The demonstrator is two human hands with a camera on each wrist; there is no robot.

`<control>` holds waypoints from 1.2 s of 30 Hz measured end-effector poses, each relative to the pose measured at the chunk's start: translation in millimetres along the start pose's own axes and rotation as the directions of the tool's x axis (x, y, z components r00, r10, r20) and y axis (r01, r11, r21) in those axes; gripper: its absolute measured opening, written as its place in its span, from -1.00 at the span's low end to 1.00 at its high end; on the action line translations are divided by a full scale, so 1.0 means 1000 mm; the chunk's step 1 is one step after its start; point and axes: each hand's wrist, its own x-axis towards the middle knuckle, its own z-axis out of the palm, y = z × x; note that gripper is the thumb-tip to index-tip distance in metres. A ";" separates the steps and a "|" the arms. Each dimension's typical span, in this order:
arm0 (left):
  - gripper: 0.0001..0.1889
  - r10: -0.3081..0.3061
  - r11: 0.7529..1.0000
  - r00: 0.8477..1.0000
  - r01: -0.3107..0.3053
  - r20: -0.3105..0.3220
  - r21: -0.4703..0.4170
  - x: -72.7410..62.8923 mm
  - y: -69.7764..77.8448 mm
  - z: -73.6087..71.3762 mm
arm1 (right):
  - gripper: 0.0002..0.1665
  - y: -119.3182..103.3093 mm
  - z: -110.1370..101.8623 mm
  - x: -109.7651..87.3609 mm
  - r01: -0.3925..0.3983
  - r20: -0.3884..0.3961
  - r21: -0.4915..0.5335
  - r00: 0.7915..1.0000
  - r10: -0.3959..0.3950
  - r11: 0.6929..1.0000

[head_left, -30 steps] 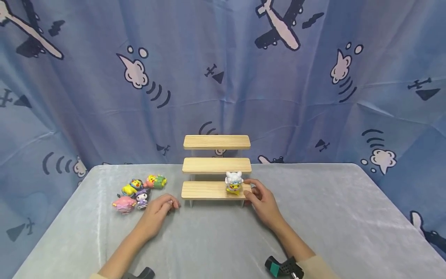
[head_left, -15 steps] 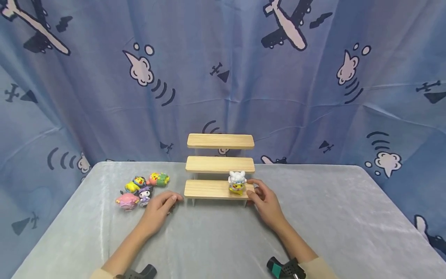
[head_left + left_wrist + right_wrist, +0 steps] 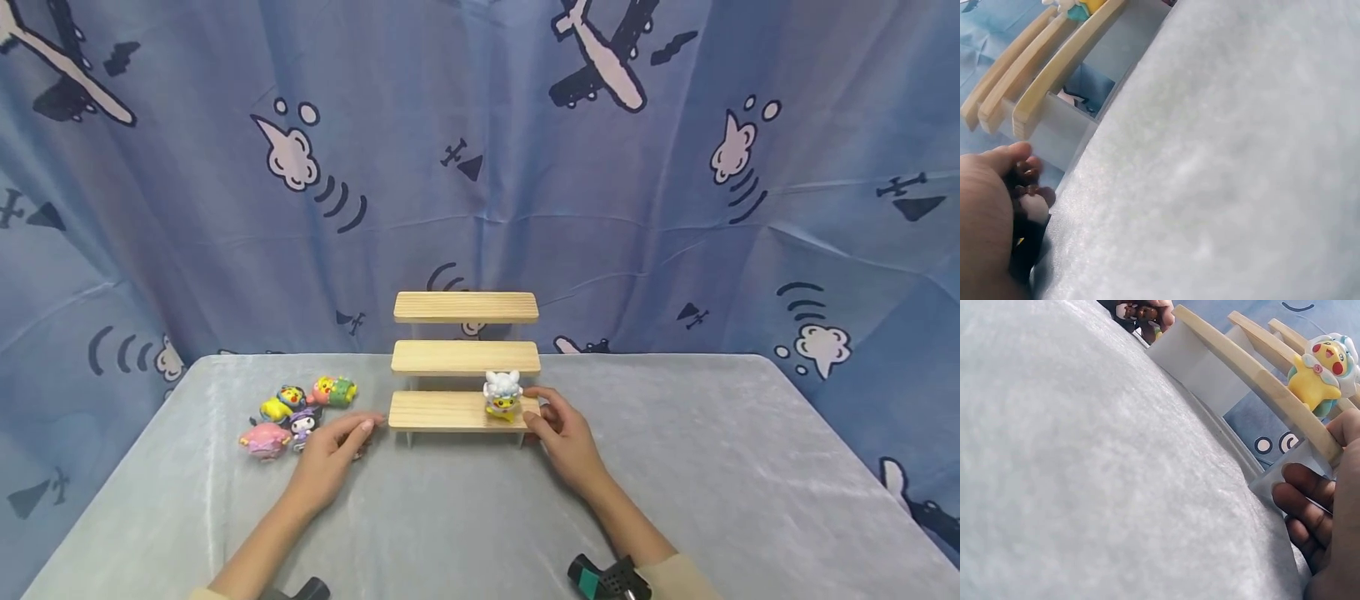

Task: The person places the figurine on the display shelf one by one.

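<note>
A three-tier display stand with pale wooden shelves and clear supports stands at the middle of the table. On the bottom shelf's right part stands a yellow figurine in a white hood. My right hand grips the right end of that shelf, thumb at the front corner; in the right wrist view its other fingers curl beneath, beside the clear support. Beside the shelf's left end is my left hand, fingers loosely bent and holding nothing, fingertips close to the wood.
Left of my left hand lies a group of figurines: a pink one, a purple-hooded one, a yellow-and-blue one and a pink-and-green one. A blue patterned curtain hangs behind the grey-covered table.
My left hand's fingertips have lifted slightly and its index finger has straightened toward the shelf's left end. My right hand, the stand and the figurines keep their places; the head view shifted slightly and back.
</note>
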 end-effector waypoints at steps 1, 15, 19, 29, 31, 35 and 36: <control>-0.76 -0.009 1.000 1.000 0.009 0.008 0.022 -0.001 -0.001 0.000 | -0.63 0.000 0.001 0.000 -0.003 0.002 0.003 1.000 0.003 1.000; -0.86 0.011 0.987 0.997 -0.023 0.070 0.160 0.002 -0.004 0.002 | -0.63 0.000 0.002 0.000 -0.024 -0.004 0.001 1.000 0.024 1.000; -0.77 0.051 0.961 0.997 -0.067 0.066 0.269 0.000 -0.004 0.002 | -0.63 0.000 0.002 0.000 -0.022 -0.004 0.002 1.000 0.022 1.000; -0.81 0.059 0.940 0.996 -0.079 0.069 0.331 0.000 -0.004 0.004 | -0.62 -0.002 0.001 -0.001 -0.017 0.003 0.013 1.000 0.017 1.000; -0.82 0.060 0.937 0.996 -0.080 0.069 0.340 0.000 -0.003 0.004 | -0.63 -0.002 0.001 -0.001 -0.017 0.003 0.019 1.000 0.017 1.000; -0.82 0.024 0.942 0.998 -0.042 0.058 0.334 0.000 -0.002 0.003 | -0.63 -0.002 0.002 -0.001 -0.007 0.004 0.014 1.000 0.007 1.000; -0.82 0.007 0.945 0.999 -0.024 0.053 0.326 0.000 -0.001 0.003 | -0.63 -0.002 0.002 0.000 -0.004 0.004 0.010 1.000 0.004 1.000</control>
